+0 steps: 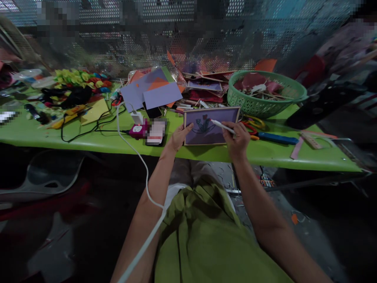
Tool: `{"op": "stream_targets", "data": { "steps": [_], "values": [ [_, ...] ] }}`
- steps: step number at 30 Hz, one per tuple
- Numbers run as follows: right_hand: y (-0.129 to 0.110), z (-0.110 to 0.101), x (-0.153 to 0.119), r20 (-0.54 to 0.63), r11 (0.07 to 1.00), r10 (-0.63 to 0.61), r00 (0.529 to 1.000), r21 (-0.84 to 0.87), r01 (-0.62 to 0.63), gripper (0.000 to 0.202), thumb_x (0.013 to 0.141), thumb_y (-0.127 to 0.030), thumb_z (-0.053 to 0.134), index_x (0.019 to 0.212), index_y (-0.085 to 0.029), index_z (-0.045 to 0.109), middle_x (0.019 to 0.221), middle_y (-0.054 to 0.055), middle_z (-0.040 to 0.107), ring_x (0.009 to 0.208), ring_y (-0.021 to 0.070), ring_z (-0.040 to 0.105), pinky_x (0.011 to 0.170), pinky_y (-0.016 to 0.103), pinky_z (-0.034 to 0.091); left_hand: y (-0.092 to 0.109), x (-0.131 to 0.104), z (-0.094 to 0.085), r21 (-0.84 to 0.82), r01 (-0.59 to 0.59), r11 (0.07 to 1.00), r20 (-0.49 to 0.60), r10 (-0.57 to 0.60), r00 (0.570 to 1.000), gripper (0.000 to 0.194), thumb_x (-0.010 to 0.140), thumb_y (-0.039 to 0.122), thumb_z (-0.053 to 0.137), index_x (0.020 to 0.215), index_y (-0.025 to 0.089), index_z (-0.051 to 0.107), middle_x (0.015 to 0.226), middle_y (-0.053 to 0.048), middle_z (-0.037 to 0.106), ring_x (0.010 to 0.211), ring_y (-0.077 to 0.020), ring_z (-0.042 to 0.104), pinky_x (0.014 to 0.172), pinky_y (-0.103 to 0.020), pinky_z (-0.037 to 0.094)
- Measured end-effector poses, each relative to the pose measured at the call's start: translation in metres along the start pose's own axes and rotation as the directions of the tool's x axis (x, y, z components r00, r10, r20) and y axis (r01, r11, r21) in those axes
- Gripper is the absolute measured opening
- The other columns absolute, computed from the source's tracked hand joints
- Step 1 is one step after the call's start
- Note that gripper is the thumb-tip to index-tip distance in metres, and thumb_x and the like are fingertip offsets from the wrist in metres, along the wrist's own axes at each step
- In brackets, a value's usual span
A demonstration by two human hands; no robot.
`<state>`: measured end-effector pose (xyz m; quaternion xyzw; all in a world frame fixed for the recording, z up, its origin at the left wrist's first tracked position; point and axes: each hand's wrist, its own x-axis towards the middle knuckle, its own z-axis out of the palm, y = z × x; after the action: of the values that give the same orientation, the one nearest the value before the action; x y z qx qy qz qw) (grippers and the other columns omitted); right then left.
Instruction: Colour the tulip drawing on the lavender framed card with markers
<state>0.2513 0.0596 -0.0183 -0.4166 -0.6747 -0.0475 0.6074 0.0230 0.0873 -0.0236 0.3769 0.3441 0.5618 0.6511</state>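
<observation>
A framed purple picture (pixel 220 135) lies at the front of the green table, with a dark line drawing of plants and a red flower on it. My left hand (pixel 178 137) grips the frame's left edge, its thumb over the front. Held in my right hand (pixel 239 138) is a white marker pen (pixel 224 126), its reddish tip at or close to the red flower; whether it touches cannot be made out. Beside my right hand lie scissors with orange and yellow handles (pixel 255 122) and a blue-handled tool (pixel 277 138).
A green basket (pixel 265 107) with scraps stands at the back right. Purple paper sheets (pixel 163 95) and several markers lie behind the picture. Left of my left hand are a phone (pixel 156 131) and a purple power socket (pixel 138 129). A white cable (pixel 141 157) hangs over the table edge.
</observation>
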Motion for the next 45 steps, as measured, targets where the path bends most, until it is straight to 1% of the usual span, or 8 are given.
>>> {"op": "stream_targets", "data": {
  "steps": [4, 10, 18, 23, 29, 35, 39, 45],
  "values": [
    [-0.0007, 0.0009, 0.0006, -0.022, 0.998, -0.036, 0.999, 0.045, 0.037, 0.015, 0.100, -0.037, 0.066, 0.100, -0.026, 0.077, 0.088, 0.004, 0.080, 0.076, 0.0215, 0.067, 0.072, 0.035, 0.053, 0.0004, 0.0009, -0.0004, -0.002, 0.007, 1.000, 0.007, -0.007, 1.000, 0.039, 0.073, 0.039, 0.095, 0.103, 0.019, 0.080, 0.099, -0.004, 0.083, 0.108, -0.0262, 0.077, 0.101, -0.039, 0.059],
    [0.0021, 0.0014, -0.0011, 0.023, 1.000, 0.018, 1.000, -0.009, -0.018, 0.018, 0.101, -0.038, 0.063, 0.103, -0.025, 0.076, 0.092, 0.005, 0.079, 0.082, 0.0229, 0.068, 0.077, 0.038, 0.055, 0.0008, 0.0011, -0.0007, 0.019, -0.021, 1.000, 0.041, 0.020, 0.999, 0.045, 0.072, 0.043, 0.096, 0.107, 0.019, 0.080, 0.104, -0.005, 0.083, 0.114, -0.0277, 0.075, 0.104, -0.040, 0.057],
    [0.0037, 0.0016, -0.0012, 0.038, 0.998, 0.055, 0.998, -0.040, -0.054, 0.017, 0.097, -0.038, 0.064, 0.100, -0.027, 0.077, 0.092, 0.005, 0.080, 0.082, 0.0248, 0.069, 0.077, 0.041, 0.056, 0.0014, 0.0003, 0.0012, 0.020, 0.003, 1.000, 0.003, -0.003, 1.000, 0.041, 0.074, 0.041, 0.095, 0.105, 0.019, 0.080, 0.100, -0.005, 0.082, 0.112, -0.0275, 0.075, 0.101, -0.040, 0.058],
    [0.0029, 0.0030, -0.0019, 0.025, 0.997, 0.077, 0.997, -0.012, -0.077, 0.017, 0.098, -0.038, 0.064, 0.099, -0.027, 0.077, 0.092, 0.006, 0.079, 0.083, 0.0254, 0.068, 0.079, 0.041, 0.056, 0.0016, -0.0006, 0.0008, 0.040, -0.012, 0.999, 0.005, 0.012, 1.000, 0.046, 0.069, 0.044, 0.097, 0.103, 0.018, 0.080, 0.096, -0.005, 0.082, 0.106, -0.0274, 0.076, 0.097, -0.038, 0.059],
    [0.0030, 0.0015, -0.0030, 0.029, 1.000, 0.031, 0.999, 0.001, -0.031, 0.016, 0.098, -0.036, 0.065, 0.099, -0.026, 0.077, 0.093, 0.006, 0.080, 0.082, 0.0249, 0.068, 0.079, 0.040, 0.056, 0.0022, -0.0013, 0.0012, 0.033, 0.001, 0.999, 0.015, -0.001, 1.000, 0.044, 0.072, 0.045, 0.095, 0.103, 0.018, 0.079, 0.094, -0.005, 0.081, 0.108, -0.0272, 0.076, 0.097, -0.038, 0.058],
    [0.0026, 0.0029, -0.0020, 0.022, 0.998, 0.060, 0.998, -0.018, -0.060, 0.018, 0.098, -0.038, 0.064, 0.100, -0.026, 0.077, 0.095, 0.006, 0.080, 0.086, 0.0260, 0.069, 0.082, 0.042, 0.057, 0.0026, -0.0019, 0.0011, 0.052, -0.024, 0.998, 0.035, 0.022, 0.999, 0.048, 0.069, 0.048, 0.096, 0.103, 0.018, 0.080, 0.098, -0.006, 0.082, 0.105, -0.0278, 0.076, 0.095, -0.038, 0.059],
    [0.0044, 0.0034, -0.0023, 0.014, 0.999, 0.044, 0.999, 0.003, -0.044, 0.017, 0.098, -0.038, 0.064, 0.100, -0.026, 0.077, 0.092, 0.006, 0.080, 0.083, 0.0252, 0.068, 0.079, 0.040, 0.056, 0.0026, -0.0022, 0.0013, 0.047, -0.035, 0.998, 0.038, 0.033, 0.999, 0.052, 0.066, 0.050, 0.098, 0.104, 0.019, 0.080, 0.100, -0.005, 0.083, 0.105, -0.0260, 0.076, 0.097, -0.037, 0.058],
    [0.0038, 0.0025, -0.0022, 0.032, 0.997, 0.068, 0.997, -0.033, -0.066, 0.017, 0.097, -0.037, 0.064, 0.100, -0.027, 0.077, 0.093, 0.006, 0.080, 0.083, 0.0251, 0.068, 0.079, 0.040, 0.056, 0.0022, -0.0024, 0.0017, 0.015, -0.002, 1.000, 0.021, 0.002, 1.000, 0.050, 0.066, 0.047, 0.098, 0.101, 0.017, 0.079, 0.089, -0.005, 0.081, 0.101, -0.0268, 0.077, 0.095, -0.038, 0.058]
  ]
}}
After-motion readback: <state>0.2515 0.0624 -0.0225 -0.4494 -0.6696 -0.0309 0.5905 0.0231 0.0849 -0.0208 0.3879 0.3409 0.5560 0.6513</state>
